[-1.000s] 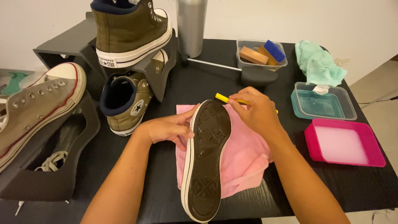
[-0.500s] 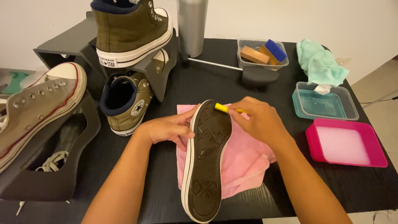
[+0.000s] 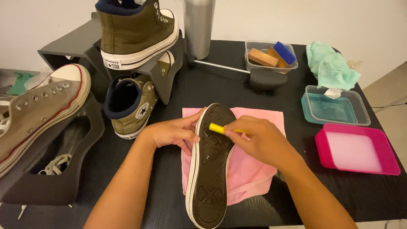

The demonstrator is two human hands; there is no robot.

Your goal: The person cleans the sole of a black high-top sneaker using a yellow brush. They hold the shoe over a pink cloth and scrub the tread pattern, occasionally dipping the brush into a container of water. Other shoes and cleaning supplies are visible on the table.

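Fingers of the right hand (image 3: 265, 142) pinch a yellow brush (image 3: 217, 128) against the upturned shoe sole (image 3: 210, 169); left hand (image 3: 171, 133) grips its edge, long axis running toward the person on the pink cloth (image 3: 254, 174).

The right hand (image 3: 265, 142) now sits lower and further toward the near edge of the table than a second ago, over the middle of the upturned shoe's sole (image 3: 210, 165). The yellow brush handle (image 3: 218, 128) it grips has moved from beyond the toe to lie across the sole's forepart, tip pointing left.
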